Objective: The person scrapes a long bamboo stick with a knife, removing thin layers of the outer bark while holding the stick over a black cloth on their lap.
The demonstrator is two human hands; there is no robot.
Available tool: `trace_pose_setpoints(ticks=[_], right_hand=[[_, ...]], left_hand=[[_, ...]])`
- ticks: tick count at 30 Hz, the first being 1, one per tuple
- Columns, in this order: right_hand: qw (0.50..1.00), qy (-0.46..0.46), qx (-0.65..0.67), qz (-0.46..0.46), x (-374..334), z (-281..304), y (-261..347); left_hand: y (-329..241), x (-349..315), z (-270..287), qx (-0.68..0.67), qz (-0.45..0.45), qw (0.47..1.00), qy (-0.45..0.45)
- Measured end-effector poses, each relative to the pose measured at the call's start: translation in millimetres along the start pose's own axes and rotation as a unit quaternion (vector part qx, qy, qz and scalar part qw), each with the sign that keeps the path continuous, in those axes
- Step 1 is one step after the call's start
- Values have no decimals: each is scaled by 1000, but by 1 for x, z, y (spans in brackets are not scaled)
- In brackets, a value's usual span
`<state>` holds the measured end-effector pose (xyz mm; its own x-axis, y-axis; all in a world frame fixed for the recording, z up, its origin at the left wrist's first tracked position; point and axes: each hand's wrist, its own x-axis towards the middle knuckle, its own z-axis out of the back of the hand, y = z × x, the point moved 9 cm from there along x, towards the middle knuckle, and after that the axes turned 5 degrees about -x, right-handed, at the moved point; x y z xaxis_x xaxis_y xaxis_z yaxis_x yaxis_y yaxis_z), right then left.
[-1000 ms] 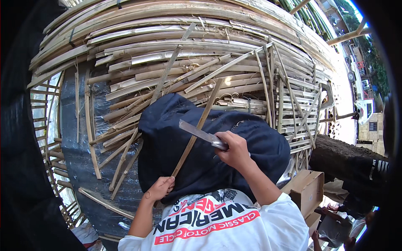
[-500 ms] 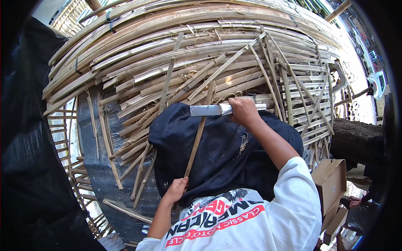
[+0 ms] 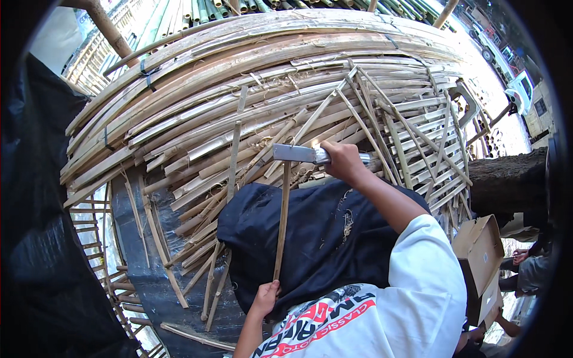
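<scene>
My right hand is closed round the handle of a broad, flat metal blade, a knife with a blunt, squared end. The blade lies crosswise over the far part of a thin bamboo strip. The near end of that strip is pinched in my left hand, close to my body. Beneath the strip, a dark cloth covers my lap, with a few pale shavings on it. The blade hides part of the strip where they cross.
Split bamboo lengths are piled ahead, some tied together. Loose strips lie on a dark sheet to the left. A cardboard box and a thick log are at right. Another person's hand shows beyond the box.
The knife has slid away from me along the strip, toward its far end. My left hand still grips the near end. The view has tilted up, showing more green bamboo poles at the back.
</scene>
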<state>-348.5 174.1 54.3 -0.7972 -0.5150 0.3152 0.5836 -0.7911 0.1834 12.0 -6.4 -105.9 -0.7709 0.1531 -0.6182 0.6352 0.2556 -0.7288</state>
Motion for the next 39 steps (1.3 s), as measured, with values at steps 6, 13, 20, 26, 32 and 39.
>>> trace_pose_setpoints(ticks=[6,13,20,26,32,39], right_hand=[[997,10,-24,-76,-2,-11,-7],[994,61,-50,-80,22,21,-22],[928,160,335,-34,-57,11,75],[878,317,340,-113,-69,-27,64],[924,237,287,-88,-48,-3,44],[903,303,300,-61,-65,-30,52]], left_hand=[[6,3,-1,-13,36,999,8],[7,1,3,-18,3,1000,15],[11,0,6,-58,51,997,17],[3,-3,0,-60,74,995,21],[12,1,3,-61,82,994,33],[8,-2,1,-48,101,993,26]])
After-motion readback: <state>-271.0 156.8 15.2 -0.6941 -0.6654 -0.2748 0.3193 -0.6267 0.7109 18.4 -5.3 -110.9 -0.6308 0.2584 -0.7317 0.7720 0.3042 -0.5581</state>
